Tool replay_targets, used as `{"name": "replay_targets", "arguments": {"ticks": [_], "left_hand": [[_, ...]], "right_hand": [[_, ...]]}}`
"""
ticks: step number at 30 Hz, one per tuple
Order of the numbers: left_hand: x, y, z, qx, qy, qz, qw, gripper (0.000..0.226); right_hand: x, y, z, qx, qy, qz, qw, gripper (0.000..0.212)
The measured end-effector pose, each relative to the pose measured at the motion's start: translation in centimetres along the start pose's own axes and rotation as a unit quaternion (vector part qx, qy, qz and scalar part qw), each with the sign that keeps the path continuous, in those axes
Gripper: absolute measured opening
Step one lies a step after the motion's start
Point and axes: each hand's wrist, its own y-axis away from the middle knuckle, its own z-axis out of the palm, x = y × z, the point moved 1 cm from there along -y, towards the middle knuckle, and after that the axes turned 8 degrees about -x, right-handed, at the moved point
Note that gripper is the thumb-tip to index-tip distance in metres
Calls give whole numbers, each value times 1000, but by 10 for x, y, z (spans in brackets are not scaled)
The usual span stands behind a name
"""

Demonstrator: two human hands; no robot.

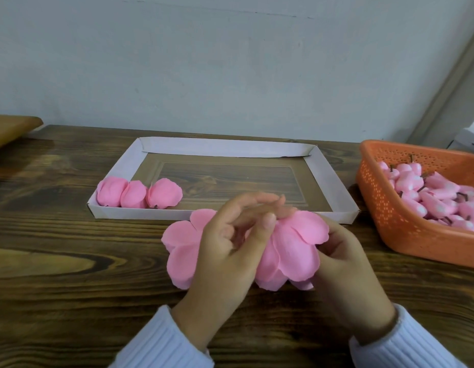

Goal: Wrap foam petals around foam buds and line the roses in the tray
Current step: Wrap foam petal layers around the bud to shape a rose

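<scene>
A spread of pink foam petals (293, 251) lies in front of me above the wooden table, between both hands. My left hand (230, 251) lies over its middle with fingers loosely bent, and the bud is hidden under it. My right hand (344, 264) curls around the petals' right side from below. A white cardboard tray (334, 179) sits behind, with three finished pink roses (136, 193) lined along its front left corner.
An orange perforated basket (384, 208) at the right holds several pink foam buds (429, 192) with dark stems. The wall stands just behind the table. A wooden board edge (10, 128) shows at the far left.
</scene>
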Motion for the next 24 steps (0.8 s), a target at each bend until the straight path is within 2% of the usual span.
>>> {"name": "replay_targets", "arguments": {"ticks": [3,5,7,10,12,13,15,17,19,20,21,24], "left_hand": [[0,-1,2,-24,-3,-17,1000,19],[-2,0,2,-54,0,-53,997,25],[-4,2,2,-82,7,-85,993,31],[-4,3,3,-91,19,-90,992,25],[-4,3,2,-80,11,-87,993,20],[-4,3,2,-69,6,-91,993,18],[-5,4,0,-45,-11,-101,994,14],[-6,4,0,-26,-46,-94,994,13],[-7,4,0,-6,-73,-88,993,15],[-8,4,-1,2,-83,-86,993,15],[-9,4,-1,8,-93,-84,992,16],[-12,5,-1,5,-120,-92,989,18]], "right_hand": [[0,1,4,-34,-30,-13,999,19],[0,1,7,-44,-43,8,998,15],[1,1,9,-47,-68,50,995,28],[1,0,12,-45,-72,74,994,52],[-2,-2,15,-53,-52,87,993,47],[-8,-4,17,-58,-46,91,993,36],[-17,-8,11,-89,-1,133,987,9],[-31,-14,1,-155,125,179,963,18],[-45,-19,-9,-195,293,182,918,18],[-49,-20,-15,-176,363,164,900,24],[-53,-22,-19,-123,400,141,897,30],[-65,-23,-15,42,386,22,921,26]]}}
